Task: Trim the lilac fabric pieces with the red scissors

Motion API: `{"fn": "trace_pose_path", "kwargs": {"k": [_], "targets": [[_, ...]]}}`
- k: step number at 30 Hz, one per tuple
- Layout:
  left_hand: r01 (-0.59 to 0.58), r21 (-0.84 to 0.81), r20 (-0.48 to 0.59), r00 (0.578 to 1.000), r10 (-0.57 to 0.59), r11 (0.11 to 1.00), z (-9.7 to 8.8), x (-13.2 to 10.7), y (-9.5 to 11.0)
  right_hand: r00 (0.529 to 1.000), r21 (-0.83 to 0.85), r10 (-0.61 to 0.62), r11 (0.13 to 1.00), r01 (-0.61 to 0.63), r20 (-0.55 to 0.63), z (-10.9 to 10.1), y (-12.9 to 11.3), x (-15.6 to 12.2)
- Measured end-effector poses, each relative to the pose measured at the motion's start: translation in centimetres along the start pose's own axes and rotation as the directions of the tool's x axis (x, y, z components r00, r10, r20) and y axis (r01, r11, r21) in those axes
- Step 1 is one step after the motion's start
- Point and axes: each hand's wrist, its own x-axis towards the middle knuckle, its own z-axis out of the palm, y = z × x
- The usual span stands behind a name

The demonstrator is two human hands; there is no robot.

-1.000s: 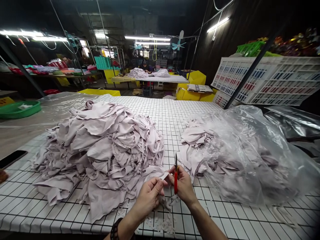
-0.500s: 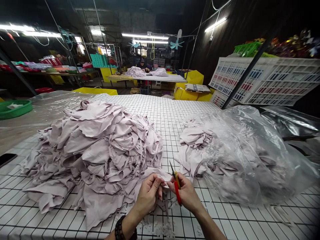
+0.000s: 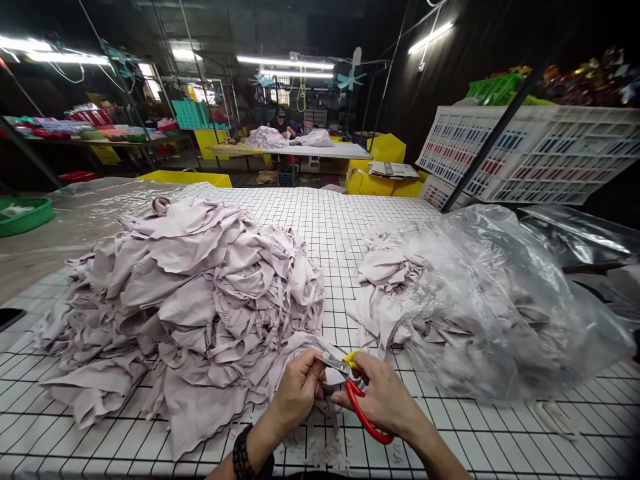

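Observation:
My left hand [image 3: 301,385] pinches the edge of a pale lilac fabric piece [image 3: 327,348] at the front of the table. In my right hand [image 3: 385,393] is a pair of scissors [image 3: 356,393] with one red and one yellow handle. The scissor blades point left and reach the fabric beside my left fingertips; how far they are apart is hard to make out. A large heap of the same lilac fabric [image 3: 200,280] lies to the left of my hands. Thread scraps and lint [image 3: 320,443] are scattered on the table below them.
To the right, a clear plastic bag [image 3: 480,300] partly covers more lilac fabric. A white crate [image 3: 525,153] stands behind it. A phone [image 3: 10,317] and a green basin [image 3: 25,217] sit at the left. Across the room, a person [image 3: 281,125] is at another table.
The scissors have turned from pointing up to pointing left, and their handles have spread. Their blades are now at the fabric by my left fingers. The view has shifted slightly.

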Motion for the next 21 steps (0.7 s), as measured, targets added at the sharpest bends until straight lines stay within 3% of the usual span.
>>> {"fn": "trace_pose_path", "kwargs": {"k": [21], "targets": [[0.071, -0.073, 0.056, 0.996, -0.067, 0.995, -0.3, -0.5, 0.8, 0.994, -0.127, -0.055, 0.991, 0.042, -0.093, 0.8, 0.9, -0.2]]}}
